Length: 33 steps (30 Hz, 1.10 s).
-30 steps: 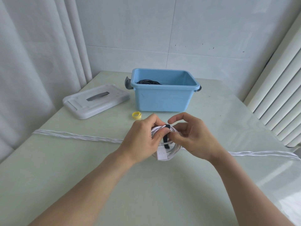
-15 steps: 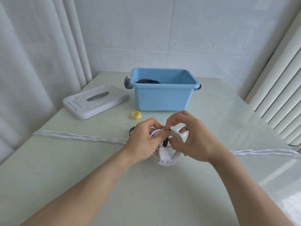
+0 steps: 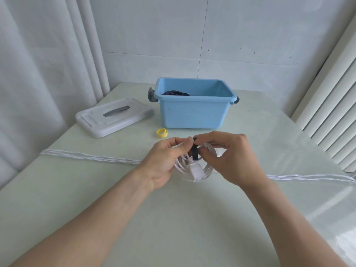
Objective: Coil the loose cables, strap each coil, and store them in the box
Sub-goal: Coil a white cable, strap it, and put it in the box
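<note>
Smooth white plastic cable point(image 3: 194, 171) under my fingers, matt black strap point(image 3: 194, 153) looking like cloth; blue box point(image 3: 194, 114) at frame centre is slightly shiny plastic, white lid point(image 3: 113, 117) upper left matt plastic, tabletop point(image 3: 173, 218) glossy, glassy

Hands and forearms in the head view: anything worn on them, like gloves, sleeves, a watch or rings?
Nothing worn that the view shows. The left hand and right hand are bare, with no gloves and no rings visible on the fingers facing the camera. Both wrists are bare too, without watch or band, and both forearms are uncovered down to the frame's bottom edge, so no sleeve shows.
</note>
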Motion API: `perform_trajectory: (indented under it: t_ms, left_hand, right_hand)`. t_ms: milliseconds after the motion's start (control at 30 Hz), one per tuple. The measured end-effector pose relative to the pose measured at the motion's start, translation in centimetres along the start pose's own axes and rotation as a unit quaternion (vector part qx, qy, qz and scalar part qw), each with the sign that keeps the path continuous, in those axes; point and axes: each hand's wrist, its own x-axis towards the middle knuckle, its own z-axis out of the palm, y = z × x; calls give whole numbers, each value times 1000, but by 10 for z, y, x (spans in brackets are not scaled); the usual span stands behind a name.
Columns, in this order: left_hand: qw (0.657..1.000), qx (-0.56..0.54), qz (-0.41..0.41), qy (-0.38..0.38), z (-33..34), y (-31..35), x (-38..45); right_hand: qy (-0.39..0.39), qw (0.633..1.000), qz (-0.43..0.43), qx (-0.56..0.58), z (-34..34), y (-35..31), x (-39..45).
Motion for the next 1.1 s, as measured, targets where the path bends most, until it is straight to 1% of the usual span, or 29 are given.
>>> perform_trajectory:
  t_ms: [67,133,200,367,433,533,600,667,767,833,933,1100]
  left_hand:
    - [1000,-17,-7,-5,1,2,-1]
    - [999,-36,-11,-12,2,4,-2]
    - [999,-44,-8,-12,1,4,-2]
    - [999,-41,-9,-7,-2,3,0]
    - [999,-38,-10,-5,0,4,-1]
    - [999,-49,-4,3,5,4,-2]
    - [998,-56,3,14,7,3,-1]
    - [999,-31,17,26,7,1,0]
    - [998,24,36,35,8,-2,0]
    - [996,63,59,32,6,-3,0]
    - [988,123,98,3,3,-2,0]
    - [970,191,143,-47,1,-1,-2]
  right_hand:
    - [21,998,-51,-21,1,1,1]
    - [37,997,-70,-19,2,0,0]
    - [32,997,-67,-11,3,0,0]
    - [-15,998,-58,-18,4,-4,1]
    - [-5,999,-38,-5,7,-7,0]
    - [36,999,-36,-11,11,-11,0]
    - [40,999,-33,-8,10,-12,0]
    - [39,999,-1,2,9,-15,-1]
    - [41,994,98,4,11,-13,1]
    - [57,987,145,38,9,-11,2]
    - [67,971,193,123,4,-12,4]
    - [63,943,267,186,6,-10,3]
